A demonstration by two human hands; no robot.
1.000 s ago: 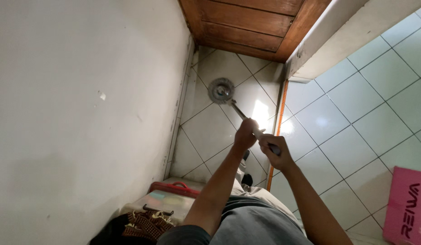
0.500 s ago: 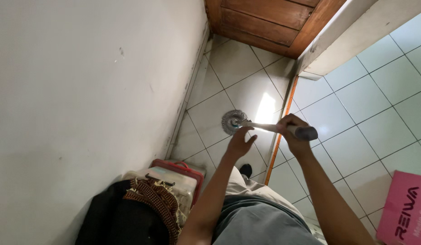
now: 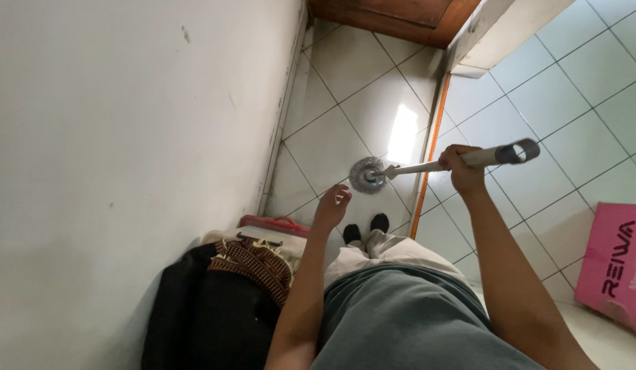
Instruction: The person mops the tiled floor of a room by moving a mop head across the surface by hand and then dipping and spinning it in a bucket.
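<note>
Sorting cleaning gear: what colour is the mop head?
Grey, the round mop head on the floor tiles, head view.

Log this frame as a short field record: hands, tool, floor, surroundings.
right hand: shut on mop handle, near its upper end
left hand: open, off the handle, holding nothing
mop head: round, grey, on the tiled floor
feet: dark socks, just below the mop head
left side: white wall; black bag beside it
right side: pink box
top: wooden door

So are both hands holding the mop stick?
No, only the right hand grips the mop handle; the left hand is open and off it, above the floor tiles.
</note>
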